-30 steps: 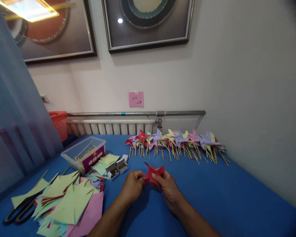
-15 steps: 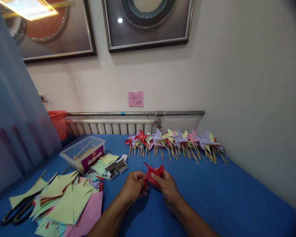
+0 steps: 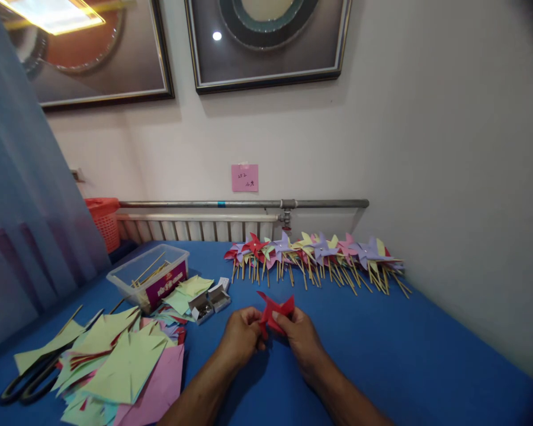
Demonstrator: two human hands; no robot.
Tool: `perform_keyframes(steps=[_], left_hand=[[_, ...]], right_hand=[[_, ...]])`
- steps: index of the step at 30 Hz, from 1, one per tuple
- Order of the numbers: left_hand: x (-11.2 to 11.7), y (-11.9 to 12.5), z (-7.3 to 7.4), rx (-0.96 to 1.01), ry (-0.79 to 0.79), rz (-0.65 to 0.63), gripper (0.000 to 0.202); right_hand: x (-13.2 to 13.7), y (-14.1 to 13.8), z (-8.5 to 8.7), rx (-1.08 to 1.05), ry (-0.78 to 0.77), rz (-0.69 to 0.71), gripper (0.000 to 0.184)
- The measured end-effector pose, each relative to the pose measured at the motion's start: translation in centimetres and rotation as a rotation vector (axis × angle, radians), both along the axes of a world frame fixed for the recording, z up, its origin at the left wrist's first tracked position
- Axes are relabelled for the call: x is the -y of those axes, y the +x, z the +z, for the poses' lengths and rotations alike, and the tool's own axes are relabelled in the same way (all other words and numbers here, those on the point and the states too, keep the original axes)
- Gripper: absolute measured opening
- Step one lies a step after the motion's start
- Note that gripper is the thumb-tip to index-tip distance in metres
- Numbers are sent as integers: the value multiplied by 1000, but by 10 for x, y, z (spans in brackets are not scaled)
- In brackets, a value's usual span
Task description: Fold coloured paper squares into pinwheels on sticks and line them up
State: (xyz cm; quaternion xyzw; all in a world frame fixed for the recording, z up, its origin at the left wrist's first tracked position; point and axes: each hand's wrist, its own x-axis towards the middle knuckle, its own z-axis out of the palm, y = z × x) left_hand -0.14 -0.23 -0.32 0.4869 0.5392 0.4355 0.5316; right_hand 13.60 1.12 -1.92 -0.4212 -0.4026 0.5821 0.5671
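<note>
- As little has shifted this past second, left hand (image 3: 241,335) and right hand (image 3: 300,338) stay near the bench's (image 3: 426,355) front edge.
- Each grip pinches the red paper pinwheel (image 3: 276,310).

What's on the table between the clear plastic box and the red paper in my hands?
In the head view, two small open boxes and some yellow-green paper sheets lie between the plastic box and the red paper.

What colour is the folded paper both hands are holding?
Red. The folded paper shows best in the head view, pinched between the left hand and right hand.
</note>
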Motion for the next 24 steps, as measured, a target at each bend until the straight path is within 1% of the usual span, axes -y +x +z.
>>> perform_keyframes(steps=[3, 6, 9, 15, 24], left_hand=[[0, 1, 0, 2, -2, 3, 2], [0, 2, 1, 5, 2, 18, 4], [2, 2, 3, -4, 20, 15, 4], [3, 2, 8, -49, 12, 34, 5], [4, 3, 6, -56, 41, 28, 7]], right_hand=[[3, 0, 2, 9, -4, 19, 31], [4, 1, 3, 21, 3, 14, 28], [2, 1, 2, 12, -1, 3, 28], [0, 1, 0, -19, -4, 33, 31], [0, 2, -2, -6, 6, 14, 25]])
